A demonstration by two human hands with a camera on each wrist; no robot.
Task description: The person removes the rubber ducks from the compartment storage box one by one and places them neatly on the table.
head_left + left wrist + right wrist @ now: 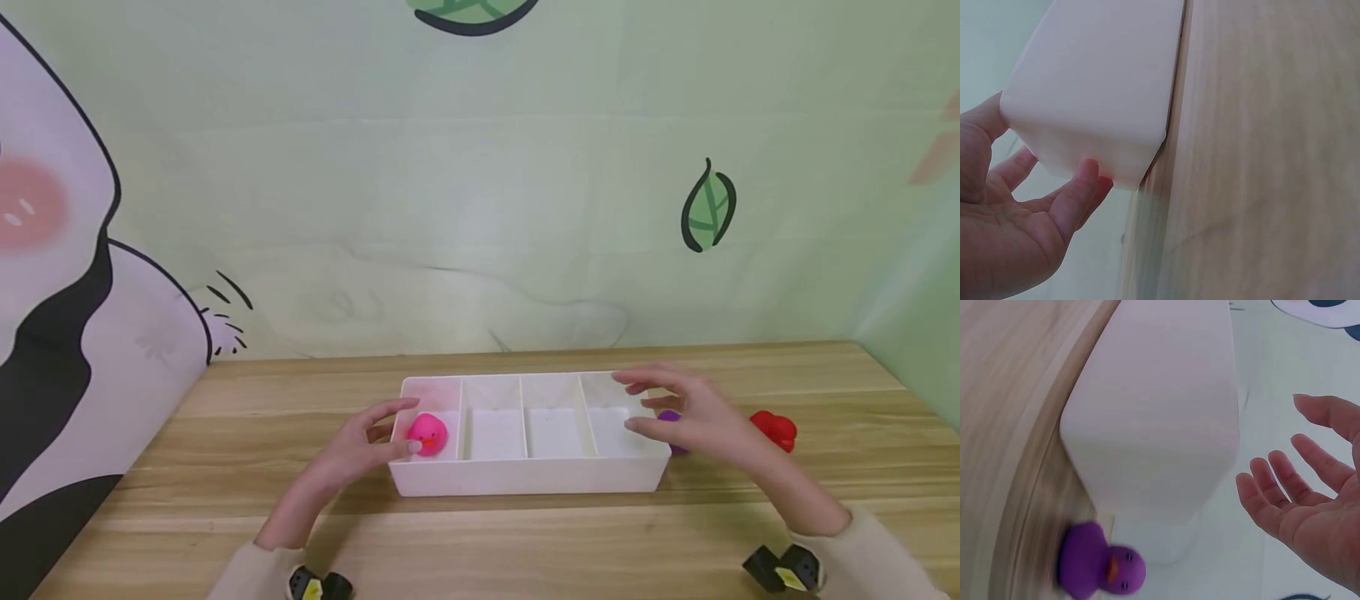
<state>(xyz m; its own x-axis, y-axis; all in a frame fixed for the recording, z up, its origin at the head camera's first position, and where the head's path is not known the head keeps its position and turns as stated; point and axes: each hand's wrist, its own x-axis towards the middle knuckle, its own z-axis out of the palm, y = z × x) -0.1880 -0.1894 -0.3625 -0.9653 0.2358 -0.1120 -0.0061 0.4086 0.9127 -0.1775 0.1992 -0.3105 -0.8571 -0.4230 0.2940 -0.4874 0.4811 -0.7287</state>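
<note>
A white divided box (525, 478) with a row of compartments stands on the table, its long side facing me. Inside its leftmost compartment is a pink rubber duck (428, 434). My left hand (362, 444) holds the box's left end, thumb at the rim and other fingers against the outer end wall, as the left wrist view shows. Above the right end hovers my right hand (686, 408), fingers spread and loosely bent, apart from the box in the right wrist view. A purple rubber duck (1088, 562) sits beside that end, partly hidden by the hand in the head view.
Farther right on the wooden table (525, 550) lies a red object (774, 430), partly behind my right forearm; its kind is unclear. A pale green printed backdrop (450, 208) rises behind the table's back edge.
</note>
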